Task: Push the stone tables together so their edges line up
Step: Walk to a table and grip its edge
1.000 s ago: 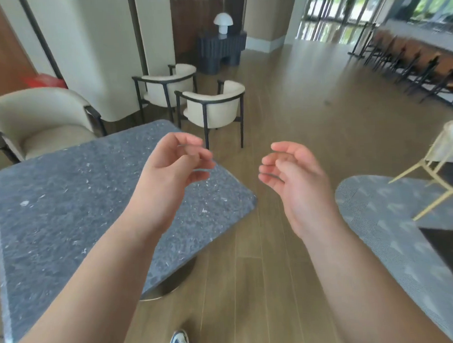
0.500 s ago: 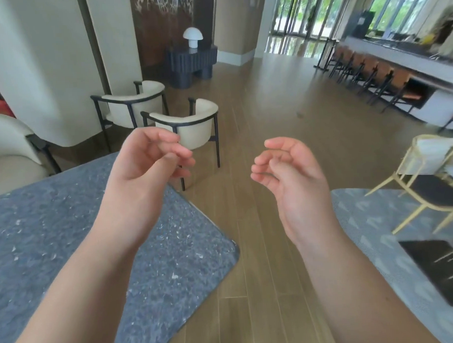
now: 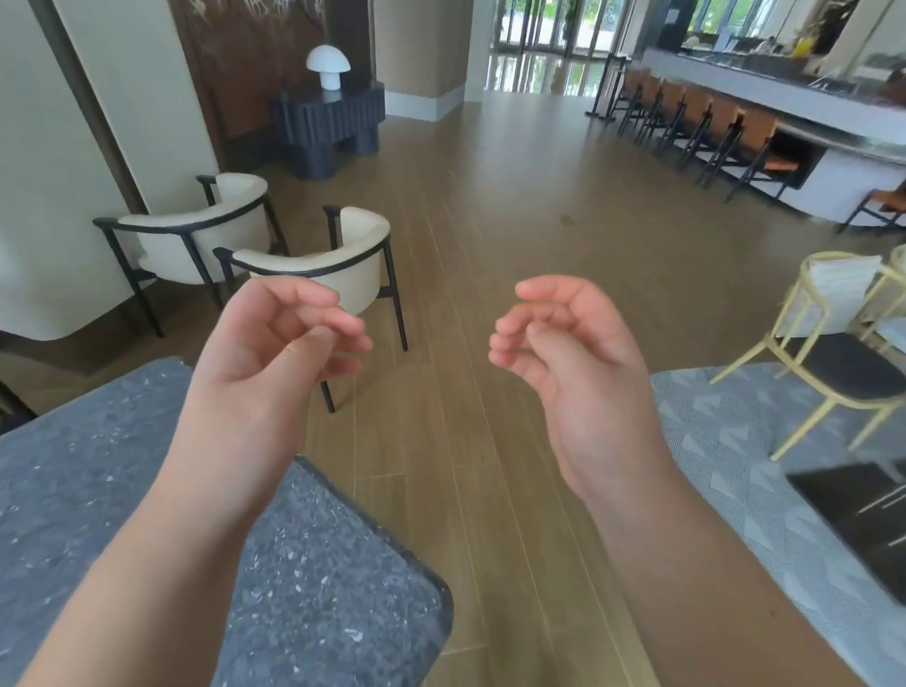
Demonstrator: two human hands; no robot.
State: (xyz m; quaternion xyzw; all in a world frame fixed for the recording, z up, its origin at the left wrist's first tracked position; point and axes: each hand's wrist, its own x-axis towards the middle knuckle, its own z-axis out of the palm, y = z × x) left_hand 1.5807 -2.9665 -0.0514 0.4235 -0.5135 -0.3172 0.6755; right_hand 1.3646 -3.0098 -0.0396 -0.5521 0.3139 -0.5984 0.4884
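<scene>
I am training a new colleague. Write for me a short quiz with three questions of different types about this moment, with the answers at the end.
1. True or false: the left hand presses on the stone table.
2. Multiple choice: what stands on the dark console at the back? A) a vase B) a white mushroom lamp C) a stack of books
3. Short answer: what lies on the floor under the yellow-framed chair at the right?

Key:
1. False. Both the left hand and the right hand are in the air with loosely curled fingers, holding nothing.
2. B.
3. A grey patterned rug.
</scene>
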